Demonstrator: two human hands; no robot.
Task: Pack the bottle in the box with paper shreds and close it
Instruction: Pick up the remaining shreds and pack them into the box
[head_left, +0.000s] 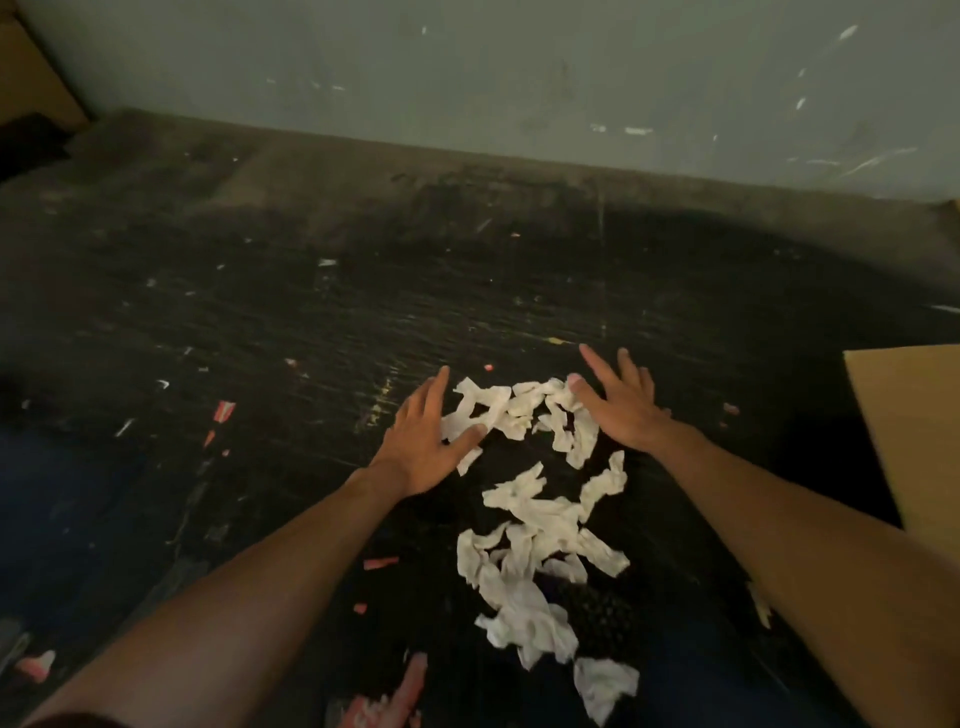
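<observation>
White paper shreds (540, 525) lie scattered in a long patch on the dark, scuffed table (311, 312), from the middle down to the near edge. My left hand (428, 441) lies flat with straight fingers at the left of the far shreds, its thumb touching a piece. My right hand (618, 400) is spread flat at their right side, thumb on a shred. Both hands bracket the far clump and hold nothing. A corner of a brown cardboard box (914, 431) shows at the right edge. No bottle is in view.
A grey wall (519, 78) rises behind the table. Small red and white scraps (224, 410) dot the table's left side and near edge. Another cardboard piece (31, 78) sits in the far left corner.
</observation>
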